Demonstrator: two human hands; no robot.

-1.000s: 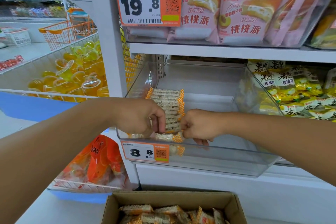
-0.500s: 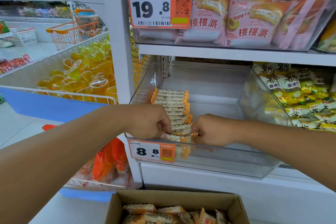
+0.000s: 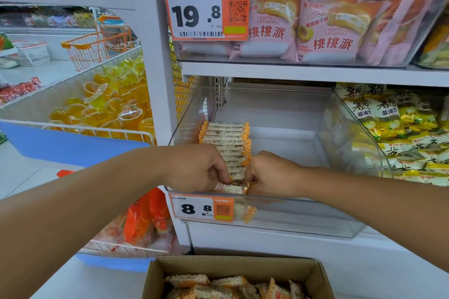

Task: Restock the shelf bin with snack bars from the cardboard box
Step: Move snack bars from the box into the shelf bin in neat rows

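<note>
A clear plastic shelf bin [image 3: 303, 223] holds a row of snack bars [image 3: 226, 138] in clear wrappers with orange checked ends, lined up along its left side. My left hand [image 3: 196, 167] and my right hand [image 3: 269, 175] are both inside the bin at the row's front end. Each hand's curled fingers pinch one end of the nearest bar [image 3: 234, 187]. Below, at the frame's bottom edge, an open cardboard box [image 3: 313, 272] holds several more of the same bars [image 3: 218, 286].
An orange price tag reading 8.8 [image 3: 202, 209] hangs on the bin's front. Pink cake packs [image 3: 332, 29] fill the shelf above, yellow snack bags [image 3: 401, 126] the bin to the right. Left is a wire basket of jelly cups [image 3: 109, 109] and orange packets [image 3: 143, 218] below it.
Both hands stayed at the front of the row, closing in slightly on the nearest bar. The camera view shifted a little, with the shelf appearing further right.
</note>
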